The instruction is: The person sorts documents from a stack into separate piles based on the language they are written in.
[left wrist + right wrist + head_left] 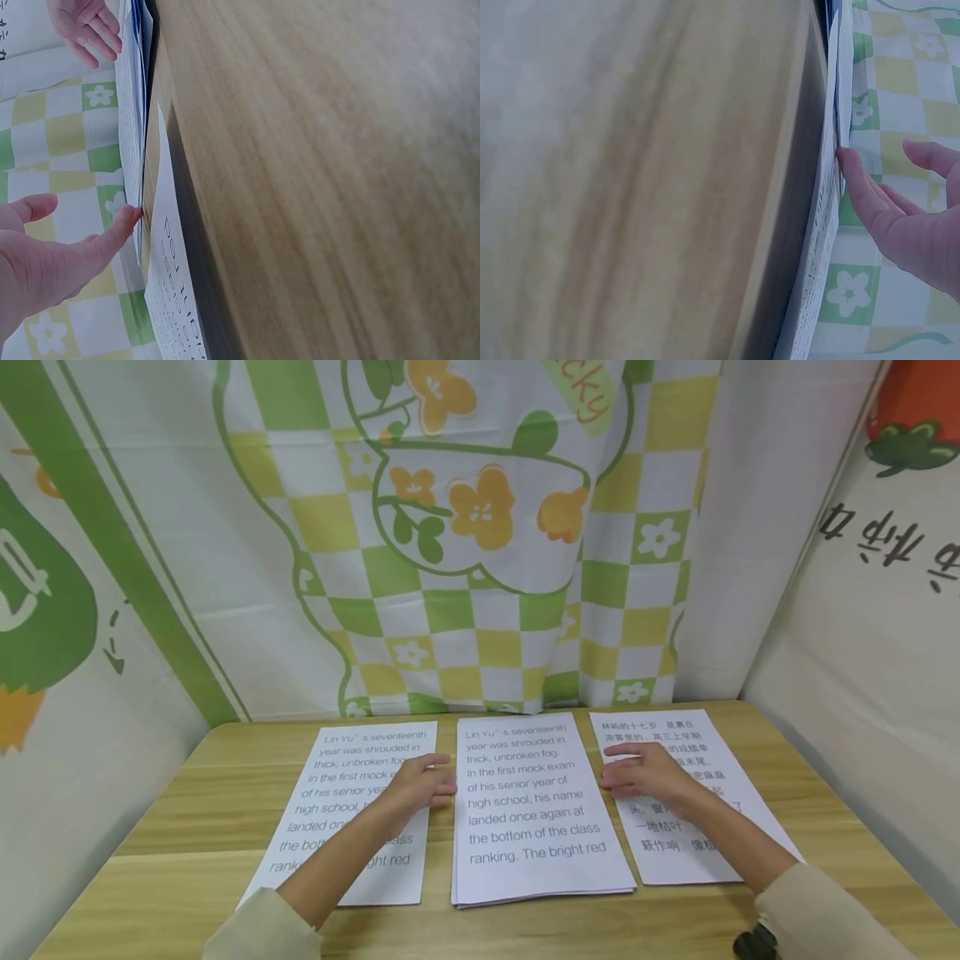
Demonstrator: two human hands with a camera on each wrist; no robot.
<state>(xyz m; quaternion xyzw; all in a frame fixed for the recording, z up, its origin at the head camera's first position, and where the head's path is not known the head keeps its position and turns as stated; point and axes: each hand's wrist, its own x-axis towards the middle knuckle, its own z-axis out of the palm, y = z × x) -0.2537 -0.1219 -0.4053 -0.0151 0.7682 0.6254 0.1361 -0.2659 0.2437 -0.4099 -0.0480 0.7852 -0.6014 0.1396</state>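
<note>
Three printed paper stacks lie side by side in the head view. The middle stack [528, 810] carries large English text, and its lower sheets peek out along the near edge. My left hand [420, 785] is at this stack's left edge, fingers extended, above the right part of the left papers [382, 885], also in English. On the other side my right hand [648, 775] reaches to the stack's right edge, over the right papers [660, 864] with Chinese text. Both wrist views show fingertips at a paper edge, loosely extended; neither hand grips anything.
The papers lie on a wooden table [150, 852] with rounded back corners. Behind it hangs a green and yellow checked curtain [480, 643]. Printed fabric walls stand at left [142, 693] and right [862, 677]. A dark object [753, 943] shows by the right sleeve.
</note>
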